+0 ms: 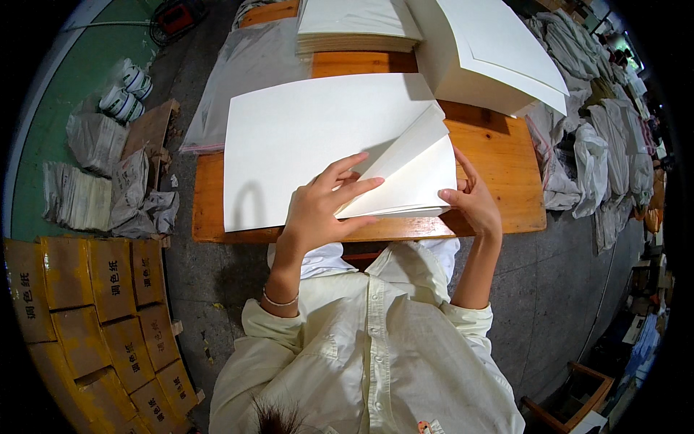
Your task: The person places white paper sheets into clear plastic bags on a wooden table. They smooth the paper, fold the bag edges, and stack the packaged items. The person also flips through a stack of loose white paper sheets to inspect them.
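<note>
Large white paper sheets (289, 137) lie in a thin, loose stack on the wooden table in front of me. On the right part of the stack, the top sheets are lifted and bent back into a curled flap (408, 148). My left hand (325, 202) rests over the sheets beside this flap, its fingers spread and stretched toward the right. At the stack's right edge is my right hand (475, 202), with the thumb on the sheets' near right corner and the index finger up along the edge. Its other fingers are partly hidden behind the edge.
A thick paper stack (358, 25) stands at the table's back, near a clear plastic bag (249, 72). Large folded white sheets (499, 50) stand at the back right. Yellow cartons (69, 275) are piled left; bundled plastic bags (614, 137) lie right. The wooden table (499, 166) ends close to my lap.
</note>
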The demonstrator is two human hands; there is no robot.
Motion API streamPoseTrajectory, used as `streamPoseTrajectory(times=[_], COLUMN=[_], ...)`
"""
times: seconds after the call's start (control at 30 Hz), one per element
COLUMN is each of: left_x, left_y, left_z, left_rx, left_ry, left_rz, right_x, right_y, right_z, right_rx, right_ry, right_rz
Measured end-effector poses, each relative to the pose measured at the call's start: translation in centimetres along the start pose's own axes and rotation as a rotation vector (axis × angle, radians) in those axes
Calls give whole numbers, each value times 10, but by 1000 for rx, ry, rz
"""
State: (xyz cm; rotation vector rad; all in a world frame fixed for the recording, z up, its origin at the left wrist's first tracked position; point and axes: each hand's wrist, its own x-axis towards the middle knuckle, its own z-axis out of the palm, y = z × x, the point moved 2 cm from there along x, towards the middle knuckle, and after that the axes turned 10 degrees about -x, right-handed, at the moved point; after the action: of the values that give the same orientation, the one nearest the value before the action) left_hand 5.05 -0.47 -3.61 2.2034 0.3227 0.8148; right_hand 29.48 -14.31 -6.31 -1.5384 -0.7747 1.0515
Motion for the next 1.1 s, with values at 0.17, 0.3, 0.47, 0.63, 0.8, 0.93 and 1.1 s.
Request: streamPoseTrajectory(times=[0.17, 0.3, 0.47, 0.63, 0.8, 0.93, 1.1], left_x=[0, -2, -2, 0, 0, 0, -2], left_y=[-3, -8, -9, 1, 0, -2, -7], left_z=[0, 1, 2, -1, 0, 0, 2], left_rx=[-7, -79, 41, -34, 18, -55, -83], left_ry=[1, 47, 169, 10, 7, -18, 107], left_rz=[-5, -40, 13, -33, -6, -57, -72], right_x=[-1, -1, -2, -1, -2, -2, -4], right_y=[-6, -2, -2, -1, -5, -4, -6], right_z=[7, 4, 3, 1, 4, 4, 6], right_rx=[52, 42, 102, 60, 40, 26, 128], right_ry=[21, 34, -30, -18, 2, 19, -8], right_rz=[-6, -8, -59, -31, 3, 8, -28])
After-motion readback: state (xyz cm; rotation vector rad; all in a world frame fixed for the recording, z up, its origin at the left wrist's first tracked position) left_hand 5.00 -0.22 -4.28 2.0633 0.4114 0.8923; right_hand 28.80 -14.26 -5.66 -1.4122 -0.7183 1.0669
